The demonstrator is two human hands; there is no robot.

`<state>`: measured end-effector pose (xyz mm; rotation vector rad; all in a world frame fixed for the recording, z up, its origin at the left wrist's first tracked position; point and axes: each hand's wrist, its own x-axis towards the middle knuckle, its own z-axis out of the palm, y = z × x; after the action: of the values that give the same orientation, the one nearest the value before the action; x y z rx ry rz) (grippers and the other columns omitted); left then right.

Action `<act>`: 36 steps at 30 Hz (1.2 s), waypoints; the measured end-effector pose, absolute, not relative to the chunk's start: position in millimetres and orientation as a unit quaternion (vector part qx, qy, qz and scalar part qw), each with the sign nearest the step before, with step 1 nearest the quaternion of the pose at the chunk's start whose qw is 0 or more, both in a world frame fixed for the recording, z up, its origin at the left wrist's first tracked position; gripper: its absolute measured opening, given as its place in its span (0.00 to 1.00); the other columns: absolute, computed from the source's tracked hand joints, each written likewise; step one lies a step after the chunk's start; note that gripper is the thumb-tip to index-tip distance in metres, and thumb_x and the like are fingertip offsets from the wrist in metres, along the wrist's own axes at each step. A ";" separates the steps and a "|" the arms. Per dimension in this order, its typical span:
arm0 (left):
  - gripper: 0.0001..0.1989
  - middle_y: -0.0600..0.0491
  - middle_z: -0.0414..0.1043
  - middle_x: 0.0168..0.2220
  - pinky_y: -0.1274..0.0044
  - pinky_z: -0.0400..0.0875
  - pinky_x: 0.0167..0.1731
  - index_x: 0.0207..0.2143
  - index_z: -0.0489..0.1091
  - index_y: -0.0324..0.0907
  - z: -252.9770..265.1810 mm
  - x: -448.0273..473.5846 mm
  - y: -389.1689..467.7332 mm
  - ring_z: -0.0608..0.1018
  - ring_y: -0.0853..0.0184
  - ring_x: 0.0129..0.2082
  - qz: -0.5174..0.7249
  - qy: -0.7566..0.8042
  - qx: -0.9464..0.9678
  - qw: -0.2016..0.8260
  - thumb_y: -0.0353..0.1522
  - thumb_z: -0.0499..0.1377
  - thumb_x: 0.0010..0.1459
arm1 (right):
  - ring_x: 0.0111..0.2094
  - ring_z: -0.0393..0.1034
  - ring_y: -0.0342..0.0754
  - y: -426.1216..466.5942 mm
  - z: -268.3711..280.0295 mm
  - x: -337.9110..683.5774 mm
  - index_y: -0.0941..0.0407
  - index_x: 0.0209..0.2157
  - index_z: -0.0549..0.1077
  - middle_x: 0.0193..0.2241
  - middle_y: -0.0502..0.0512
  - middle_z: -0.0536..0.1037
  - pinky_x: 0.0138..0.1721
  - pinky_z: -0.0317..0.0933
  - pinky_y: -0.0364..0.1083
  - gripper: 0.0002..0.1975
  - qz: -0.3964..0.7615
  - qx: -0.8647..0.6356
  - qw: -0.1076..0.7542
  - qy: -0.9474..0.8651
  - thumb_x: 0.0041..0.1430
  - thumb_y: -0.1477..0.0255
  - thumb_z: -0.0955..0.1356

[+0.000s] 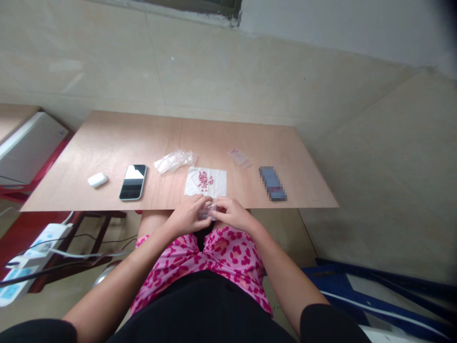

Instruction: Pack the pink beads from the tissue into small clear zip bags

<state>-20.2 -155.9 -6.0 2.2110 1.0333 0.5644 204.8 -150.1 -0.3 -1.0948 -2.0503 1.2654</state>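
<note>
Both my hands meet at the table's front edge around a small clear plastic bag (210, 209). My left hand (191, 213) grips the bag's left side with curled fingers. From the other side, my right hand (233, 213) pinches it between thumb and fingers. Whether anything lies inside the bag is too small to tell. Just beyond my fingers a white tissue (219, 178) lies flat on the table, bearing a cluster of small red beads (203, 180). A pile of clear plastic bags (174, 161) sits behind it to the left, and a few flat bags (241, 158) lie to the right.
On the wooden table (107, 138) a phone (133, 182) and a white earbud case (97, 180) lie at the left. A pixelated dark phone-like object (273, 183) is at the right. A power strip (35, 257) with cables hangs low left. The wall (221, 81) stands behind.
</note>
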 end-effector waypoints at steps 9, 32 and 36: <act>0.22 0.47 0.75 0.43 0.68 0.70 0.43 0.56 0.70 0.44 -8.6 -26.9 -147.1 0.77 0.55 0.43 0.195 0.391 0.842 0.318 0.35 0.65 0.59 | 0.39 0.73 0.50 -143.0 -8.8 211.8 0.55 0.38 0.83 0.38 0.54 0.82 0.42 0.66 0.46 0.09 0.526 -0.401 0.235 -0.712 0.61 0.65 0.76; 0.41 0.52 0.72 0.42 0.74 0.77 0.40 0.69 0.55 0.49 -4.3 -36.6 -132.6 0.79 0.65 0.40 0.395 0.412 0.467 0.676 0.36 0.70 0.58 | 0.36 0.75 0.48 -135.6 -1.5 225.8 0.54 0.55 0.81 0.51 0.58 0.82 0.39 0.70 0.46 0.24 0.552 -0.456 0.295 -0.633 0.59 0.61 0.76; 0.32 0.49 0.76 0.44 0.72 0.79 0.45 0.61 0.68 0.43 -8.4 -37.2 -128.2 0.81 0.66 0.41 0.416 0.442 0.338 0.719 0.32 0.73 0.55 | 0.36 0.75 0.48 -135.4 -2.4 226.3 0.55 0.53 0.83 0.53 0.59 0.81 0.38 0.70 0.45 0.22 0.537 -0.458 0.309 -0.637 0.59 0.62 0.76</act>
<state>-37.2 -128.2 -8.4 0.7474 0.9779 0.9196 226.3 -135.4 -2.4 -1.2118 -1.6841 1.4197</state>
